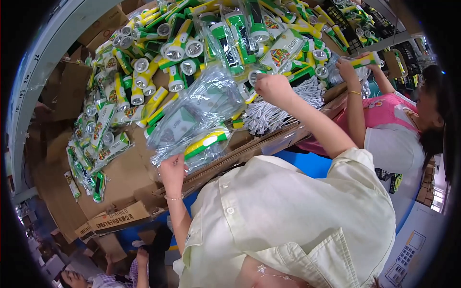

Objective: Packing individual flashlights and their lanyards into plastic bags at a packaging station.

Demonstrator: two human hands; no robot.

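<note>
My left hand (173,172) is at the front edge of the cardboard bin, its fingers pinched on the edge of a clear plastic bag (196,163). Just beyond it lies a green, yellow and white flashlight (207,142), in or on that bag; I cannot tell which. A stack of clear printed bags (192,108) spreads between my hands. Farther right, my right hand (274,90) is closed next to a flashlight head (255,77); what its fingers hold is hidden. Below it sits a bundle of white cables (283,108).
A large heap of green and yellow flashlights (177,43), some bagged, fills the back of the bin. Its cardboard rim (249,144) runs along my front. At right, a co-worker in a pink apron (384,113) holds a flashlight (363,61). Another person (110,278) is at lower left.
</note>
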